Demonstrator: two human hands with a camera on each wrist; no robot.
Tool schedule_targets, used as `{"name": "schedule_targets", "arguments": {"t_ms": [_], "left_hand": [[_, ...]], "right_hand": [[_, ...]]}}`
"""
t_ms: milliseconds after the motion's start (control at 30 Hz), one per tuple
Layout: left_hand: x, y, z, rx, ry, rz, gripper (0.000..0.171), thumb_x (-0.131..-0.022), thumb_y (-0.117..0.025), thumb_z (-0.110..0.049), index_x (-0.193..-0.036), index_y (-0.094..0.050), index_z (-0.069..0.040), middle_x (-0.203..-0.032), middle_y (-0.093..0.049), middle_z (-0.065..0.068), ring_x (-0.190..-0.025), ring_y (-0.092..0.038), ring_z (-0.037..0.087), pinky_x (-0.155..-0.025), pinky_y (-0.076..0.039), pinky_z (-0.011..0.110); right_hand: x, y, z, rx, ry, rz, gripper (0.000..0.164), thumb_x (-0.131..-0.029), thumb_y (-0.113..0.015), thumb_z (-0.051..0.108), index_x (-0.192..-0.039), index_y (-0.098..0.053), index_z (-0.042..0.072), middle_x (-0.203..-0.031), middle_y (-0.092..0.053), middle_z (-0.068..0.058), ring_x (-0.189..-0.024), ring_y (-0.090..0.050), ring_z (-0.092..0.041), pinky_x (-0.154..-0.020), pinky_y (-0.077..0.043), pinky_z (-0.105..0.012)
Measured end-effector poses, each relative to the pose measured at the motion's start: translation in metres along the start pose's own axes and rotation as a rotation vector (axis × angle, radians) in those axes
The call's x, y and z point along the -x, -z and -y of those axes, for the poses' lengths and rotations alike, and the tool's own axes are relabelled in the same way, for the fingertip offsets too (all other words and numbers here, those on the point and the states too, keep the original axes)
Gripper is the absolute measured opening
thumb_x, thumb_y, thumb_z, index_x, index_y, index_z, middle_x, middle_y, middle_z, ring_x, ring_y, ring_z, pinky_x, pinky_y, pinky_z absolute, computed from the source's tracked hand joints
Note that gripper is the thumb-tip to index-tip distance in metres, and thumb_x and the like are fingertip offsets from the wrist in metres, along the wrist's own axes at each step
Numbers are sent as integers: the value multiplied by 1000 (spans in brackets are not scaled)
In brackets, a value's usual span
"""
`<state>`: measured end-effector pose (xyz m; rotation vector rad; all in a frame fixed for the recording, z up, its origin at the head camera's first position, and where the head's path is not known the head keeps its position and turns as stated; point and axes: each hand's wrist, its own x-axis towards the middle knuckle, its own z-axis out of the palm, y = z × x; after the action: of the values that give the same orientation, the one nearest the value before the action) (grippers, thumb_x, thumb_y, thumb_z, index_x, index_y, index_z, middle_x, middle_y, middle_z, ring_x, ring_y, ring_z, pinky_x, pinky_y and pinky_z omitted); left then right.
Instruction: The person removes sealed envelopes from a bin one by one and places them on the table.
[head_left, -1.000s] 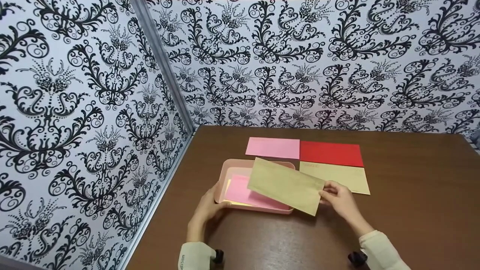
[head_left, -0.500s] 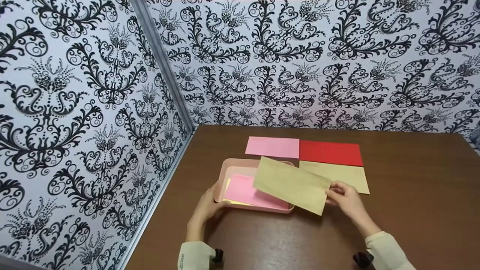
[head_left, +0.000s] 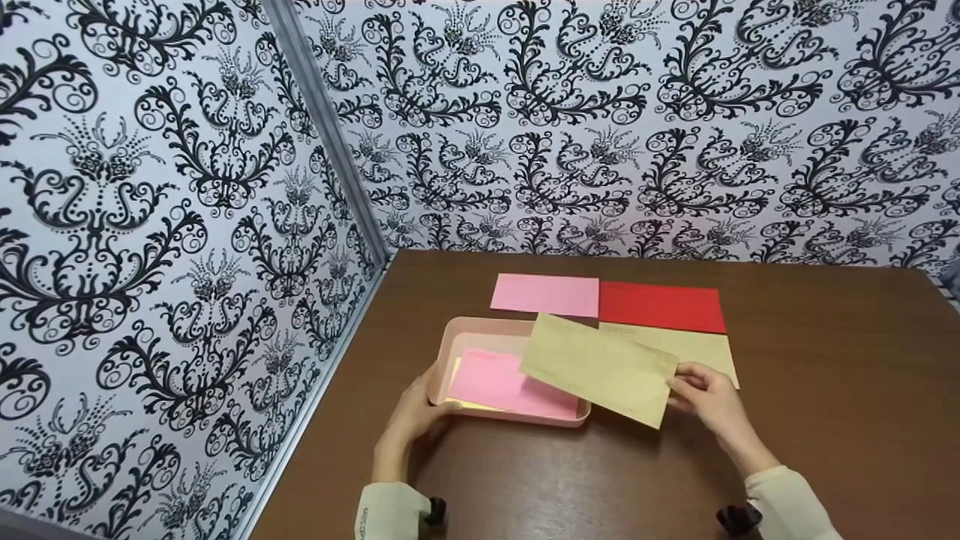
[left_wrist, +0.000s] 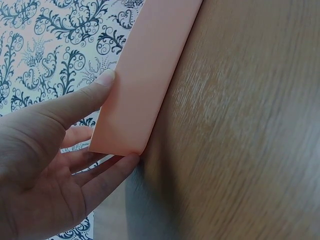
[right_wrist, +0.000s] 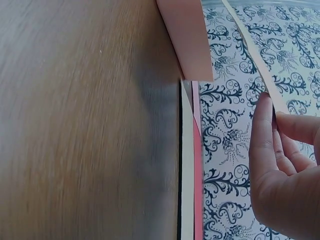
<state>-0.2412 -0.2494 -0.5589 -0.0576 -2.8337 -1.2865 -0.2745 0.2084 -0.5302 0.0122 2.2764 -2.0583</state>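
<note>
My right hand [head_left: 709, 397] pinches a tan envelope [head_left: 600, 367] by its right edge, thumb on top. The envelope is raised and tilted, overlapping the right part of a pink plastic tray [head_left: 448, 352] in the head view. From the right wrist, the envelope [right_wrist: 255, 55] appears nearly edge-on between thumb and fingers of the hand [right_wrist: 285, 170]. My left hand [head_left: 411, 416] grips the tray's left end. In the left wrist view its thumb [left_wrist: 92, 97] lies at the rim and its fingertips meet the lower corner. Inside the tray lie a pink envelope [head_left: 487, 382] and a yellow one [head_left: 469, 405] beneath it.
Behind the tray, a pink envelope [head_left: 546, 294], a red envelope [head_left: 660, 306] and another tan envelope [head_left: 720, 356], partly covered, lie flat on the brown wooden table [head_left: 840, 360]. Patterned walls [head_left: 600, 135] stand at the back and left.
My right hand has moved to the right with the tan envelope, uncovering more of the pink envelope in the tray. The left hand and the tray have stayed in place.
</note>
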Motion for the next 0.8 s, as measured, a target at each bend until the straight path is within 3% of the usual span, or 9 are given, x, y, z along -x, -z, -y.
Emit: {"name": "schedule_targets", "arguments": {"t_ms": [167,333,533,700,800], "left_hand": [[-1,0,0,-3,1,6,87,-85,-78,-24,-155,-31,-1,-154,-40,27,-142,-37,47,-115,-31,62],[-1,1,-1,-32,-45,0,87,-84,-79,-23,-152,-32,5,-151,-42,30,-140,-39,48,-115,-32,61],[-2,1,-2,-30,-47,-4,87,-83,-79,-21,-152,-33,5,-150,-44,30,-139,-41,48,-114,-32,62],[-2,1,-2,-19,-15,-6,87,-84,-79,-22,-152,-33,4,-150,-45,29,-139,-41,47,-115,-32,61],[-2,1,-2,-21,-8,-6,87,-85,-79,-23,-153,-32,4,-150,-45,29,-140,-41,47,-115,-32,61]], "right_hand": [[1,7,-1,-9,-7,-3,17,-94,-63,1,-109,-61,-7,-83,-66,13,-77,-66,0,-72,-61,-24],[3,16,0,-13,-34,-2,21,-95,-64,6,-113,-61,-5,-84,-66,14,-79,-66,1,-73,-60,-22],[5,28,-1,-79,-51,-17,9,-95,-64,6,-102,-67,11,-83,-67,14,-78,-66,1,-72,-60,-21],[6,37,-2,-108,-64,-23,15,-95,-65,10,-93,-67,24,-83,-68,16,-77,-66,2,-71,-59,-19],[7,41,-2,-118,-76,-23,15,-95,-65,11,-92,-67,26,-83,-68,16,-77,-66,3,-71,-58,-18]]}}
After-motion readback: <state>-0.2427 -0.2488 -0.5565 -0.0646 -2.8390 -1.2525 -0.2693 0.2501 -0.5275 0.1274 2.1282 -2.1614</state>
